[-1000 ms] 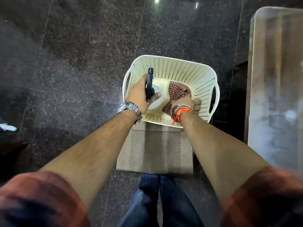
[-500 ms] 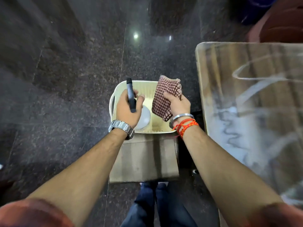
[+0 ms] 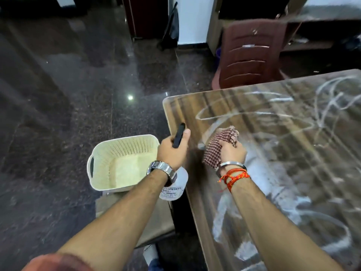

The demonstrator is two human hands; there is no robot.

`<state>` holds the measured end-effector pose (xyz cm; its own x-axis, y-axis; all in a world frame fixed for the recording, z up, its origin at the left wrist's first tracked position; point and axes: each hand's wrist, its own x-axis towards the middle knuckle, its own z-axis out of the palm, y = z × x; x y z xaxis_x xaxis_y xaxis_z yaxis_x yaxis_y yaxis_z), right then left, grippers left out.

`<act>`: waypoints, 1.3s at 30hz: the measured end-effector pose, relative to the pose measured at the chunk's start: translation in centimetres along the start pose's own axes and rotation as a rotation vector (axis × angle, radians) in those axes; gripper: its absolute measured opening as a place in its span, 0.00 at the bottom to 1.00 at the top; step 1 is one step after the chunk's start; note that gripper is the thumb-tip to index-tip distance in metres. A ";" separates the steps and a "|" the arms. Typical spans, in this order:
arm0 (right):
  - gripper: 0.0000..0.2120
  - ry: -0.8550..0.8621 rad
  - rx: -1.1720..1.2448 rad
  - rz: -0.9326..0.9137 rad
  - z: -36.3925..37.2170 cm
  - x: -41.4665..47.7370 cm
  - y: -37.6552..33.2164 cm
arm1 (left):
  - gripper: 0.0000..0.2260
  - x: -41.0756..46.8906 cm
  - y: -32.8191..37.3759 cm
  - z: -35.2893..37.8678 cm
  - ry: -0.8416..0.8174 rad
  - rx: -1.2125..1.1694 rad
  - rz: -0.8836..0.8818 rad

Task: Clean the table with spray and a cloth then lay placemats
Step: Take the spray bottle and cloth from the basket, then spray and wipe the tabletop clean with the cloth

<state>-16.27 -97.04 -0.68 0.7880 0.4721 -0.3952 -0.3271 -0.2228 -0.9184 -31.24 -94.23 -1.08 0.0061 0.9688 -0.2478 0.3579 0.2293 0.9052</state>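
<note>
My left hand (image 3: 172,151) grips a spray bottle (image 3: 173,187) by its black trigger head, its white body hanging below my wrist beside the table's left edge. My right hand (image 3: 232,153) is closed on a bunched red-and-white checked cloth (image 3: 218,146), held over the near left part of the wooden table (image 3: 283,137). White smears and scribbled streaks cover the tabletop. Grey woven placemats (image 3: 156,220) lie on the floor under the basket, by the table's side.
A cream perforated basket (image 3: 109,153) sits on the dark stone floor, left of the table, with nothing visible inside. A brown plastic chair (image 3: 252,53) stands at the table's far side. My legs in jeans show at the bottom.
Both hands rose out of the basket with the spray bottle and the cloth and swung right, so the cloth is over the table. The view tilted up toward the room.
</note>
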 end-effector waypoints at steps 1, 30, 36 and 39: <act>0.05 0.017 0.009 -0.006 -1.7 1.0 -0.6 | 0.27 -0.4 0.6 1.4 0.032 0.013 -0.006; 0.13 -0.098 -0.304 -0.063 -19.6 7.4 -5.5 | 0.19 -13.9 4.7 16.4 0.120 0.059 -0.147; 0.12 -0.076 -0.301 -0.092 -20.8 6.2 -4.8 | 0.20 -16.4 3.0 16.0 0.070 0.107 -0.198; 0.08 -0.086 -0.311 -0.109 -21.9 5.9 -4.2 | 0.16 -17.8 2.7 16.2 0.035 0.149 -0.235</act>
<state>1.20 -112.01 1.36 0.7582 0.5747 -0.3079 -0.0585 -0.4104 -0.9100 -15.25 -112.35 0.21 -0.1250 0.8940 -0.4302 0.4790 0.4341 0.7630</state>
